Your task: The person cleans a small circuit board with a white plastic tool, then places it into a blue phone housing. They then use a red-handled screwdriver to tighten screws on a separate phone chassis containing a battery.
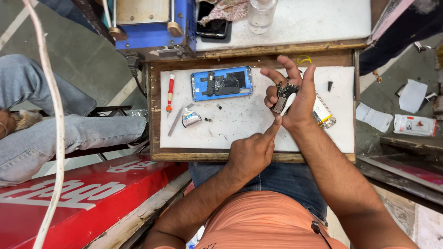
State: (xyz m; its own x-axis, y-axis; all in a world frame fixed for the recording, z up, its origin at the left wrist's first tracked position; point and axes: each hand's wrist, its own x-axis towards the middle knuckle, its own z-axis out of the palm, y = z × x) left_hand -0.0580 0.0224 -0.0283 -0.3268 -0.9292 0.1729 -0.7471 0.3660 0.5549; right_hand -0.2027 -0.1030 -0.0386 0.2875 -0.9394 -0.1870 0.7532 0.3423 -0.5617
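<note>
I am in the middle of the strip-down: my right hand (295, 99) has its grip closed around a small dark phone circuit board (282, 94) with a white part against it, held up over the white mat (249, 124) on the table (249, 156), just right of the opened blue phone housing (222, 83). My left hand (253, 150) holds nothing; its grip is folded narrow with only the index finger out, the tip touching the heel of my right hand just below the board. The housing lies flat, insides up, well apart from the red-handled screwdriver (170, 92) and the metal tweezers (176, 121) at the mat's left side. A crumpled silver piece (191, 118) sits just beside the tweezers, and a flat battery-like part (324, 115) shows half hidden under my right wrist. I judge that the board is being inspected or freed of something stuck to it. The next move calls for a fine touch: the left fingertip must work on the board's edge without bending it, while the right keeps it steady over the mat so that any small piece drops there.
</note>
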